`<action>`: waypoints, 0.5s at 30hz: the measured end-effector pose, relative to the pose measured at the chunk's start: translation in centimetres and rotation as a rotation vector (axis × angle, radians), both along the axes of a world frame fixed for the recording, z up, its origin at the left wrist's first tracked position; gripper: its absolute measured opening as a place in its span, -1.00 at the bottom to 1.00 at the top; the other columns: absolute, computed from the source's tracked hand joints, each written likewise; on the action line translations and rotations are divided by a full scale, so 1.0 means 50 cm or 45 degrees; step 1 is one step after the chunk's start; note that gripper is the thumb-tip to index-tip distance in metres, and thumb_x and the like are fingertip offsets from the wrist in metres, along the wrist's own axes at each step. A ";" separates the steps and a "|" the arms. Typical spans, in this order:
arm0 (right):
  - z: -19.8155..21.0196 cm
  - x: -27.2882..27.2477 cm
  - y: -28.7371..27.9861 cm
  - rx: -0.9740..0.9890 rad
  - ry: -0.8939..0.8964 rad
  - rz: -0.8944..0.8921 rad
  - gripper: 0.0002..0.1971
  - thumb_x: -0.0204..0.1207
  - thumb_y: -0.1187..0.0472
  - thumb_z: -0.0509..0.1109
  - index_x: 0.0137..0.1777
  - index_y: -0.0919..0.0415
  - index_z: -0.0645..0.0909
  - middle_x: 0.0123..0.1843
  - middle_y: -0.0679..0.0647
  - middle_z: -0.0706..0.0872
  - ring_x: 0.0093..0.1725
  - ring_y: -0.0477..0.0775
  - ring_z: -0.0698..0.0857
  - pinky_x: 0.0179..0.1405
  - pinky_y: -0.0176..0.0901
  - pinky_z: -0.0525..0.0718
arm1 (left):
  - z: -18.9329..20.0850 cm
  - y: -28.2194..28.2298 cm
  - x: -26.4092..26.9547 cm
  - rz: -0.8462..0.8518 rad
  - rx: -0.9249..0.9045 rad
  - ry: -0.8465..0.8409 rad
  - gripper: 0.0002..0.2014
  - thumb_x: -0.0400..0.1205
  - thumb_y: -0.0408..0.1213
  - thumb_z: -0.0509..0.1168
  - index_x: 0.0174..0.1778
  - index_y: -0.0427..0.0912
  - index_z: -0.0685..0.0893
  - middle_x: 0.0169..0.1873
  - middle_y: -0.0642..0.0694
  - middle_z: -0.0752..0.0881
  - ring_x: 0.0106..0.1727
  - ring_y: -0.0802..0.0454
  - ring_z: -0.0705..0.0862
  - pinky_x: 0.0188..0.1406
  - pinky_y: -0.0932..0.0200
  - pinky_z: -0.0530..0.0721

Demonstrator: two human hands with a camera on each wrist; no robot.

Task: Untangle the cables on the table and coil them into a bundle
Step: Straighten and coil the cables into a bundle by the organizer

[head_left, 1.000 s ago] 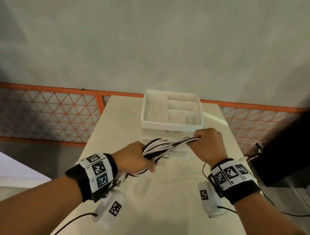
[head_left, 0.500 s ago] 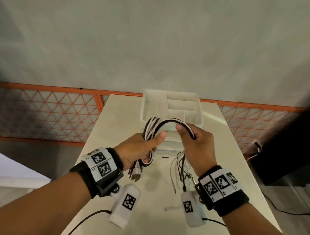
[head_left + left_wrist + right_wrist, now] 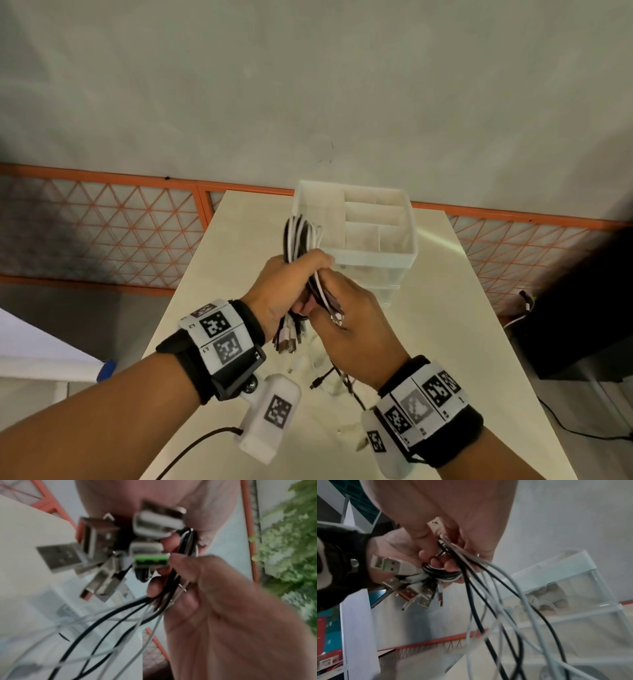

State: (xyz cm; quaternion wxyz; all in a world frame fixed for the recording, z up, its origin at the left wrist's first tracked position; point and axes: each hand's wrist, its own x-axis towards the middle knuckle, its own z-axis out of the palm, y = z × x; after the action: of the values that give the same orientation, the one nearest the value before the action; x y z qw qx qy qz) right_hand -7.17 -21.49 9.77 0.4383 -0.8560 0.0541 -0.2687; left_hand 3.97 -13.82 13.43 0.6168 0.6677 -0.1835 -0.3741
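Both hands (image 3: 329, 308) grip cables (image 3: 301, 236), seemingly near organizer (image 3: 376, 258).

Black and white cables (image 3: 301, 240) gathered into folded bundle, held upright above bench (image 3: 445, 308). Looped end stood up at top, in front of white organizer's near left corner. Cluster of USB plugs (image 3: 289, 337) hung out below; one plug green inside (image 3: 150, 560). Loose tails (image 3: 496, 601) trailed down towards bench, not yet coiled.

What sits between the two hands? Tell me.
The cables: the left hand grips the looped bundle, the right hand pinches the trailing strands; clearest in the head view.
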 end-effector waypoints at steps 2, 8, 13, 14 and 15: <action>0.001 -0.004 -0.003 -0.020 -0.053 0.000 -0.80 0.68 0.39 0.31 0.24 0.25 0.66 -0.18 -0.08 0.60 -0.18 -0.17 0.61 -0.15 -0.39 0.54 | 0.003 0.005 0.008 0.020 -0.046 0.028 -0.70 0.55 -0.12 0.42 -0.37 -0.24 0.60 -0.62 -0.15 0.53 -0.68 0.04 0.36 -0.63 0.27 0.36; 0.000 0.014 0.011 -0.047 -0.181 -0.009 -0.76 0.52 0.65 0.25 -0.15 0.37 0.65 -0.16 0.04 0.60 -0.19 -0.14 0.62 -0.17 -0.38 0.60 | 0.001 0.003 -0.012 -0.048 -0.094 -0.071 -0.68 0.52 -0.13 0.52 -0.36 -0.17 0.55 -0.62 -0.04 0.42 -0.62 0.10 0.40 -0.65 0.32 0.38; -0.011 0.012 0.001 -0.140 -0.129 -0.091 -0.67 0.57 0.49 0.36 0.31 0.30 0.70 -0.07 -0.03 0.61 -0.09 -0.23 0.61 -0.08 -0.44 0.58 | -0.004 -0.003 0.005 0.177 -0.108 0.052 -0.79 0.60 -0.26 0.41 -0.27 -0.33 0.72 -0.51 -0.19 0.61 -0.65 0.03 0.48 -0.67 0.30 0.44; -0.011 0.007 -0.001 -0.124 -0.127 -0.080 -0.58 0.56 0.50 0.38 0.40 0.27 0.67 0.00 0.01 0.67 0.00 -0.17 0.68 0.01 -0.36 0.65 | -0.004 -0.002 0.009 0.188 -0.138 0.106 -0.81 0.60 -0.27 0.39 -0.20 -0.35 0.75 -0.44 -0.22 0.65 -0.63 0.00 0.49 -0.67 0.28 0.44; -0.011 0.000 -0.003 -0.101 -0.123 -0.069 -0.53 0.53 0.51 0.38 0.44 0.25 0.65 0.09 0.05 0.73 0.10 -0.12 0.73 0.11 -0.30 0.70 | -0.006 -0.002 0.014 0.191 -0.173 0.150 -0.82 0.61 -0.29 0.36 -0.14 -0.35 0.76 -0.37 -0.23 0.67 -0.58 -0.04 0.47 -0.68 0.28 0.42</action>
State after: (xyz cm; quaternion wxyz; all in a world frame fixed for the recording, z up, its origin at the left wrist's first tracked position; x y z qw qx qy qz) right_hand -7.18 -21.66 9.24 0.3986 -0.8571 0.0454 -0.3233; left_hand 4.66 -13.91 13.12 0.6966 0.6131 -0.1213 -0.3522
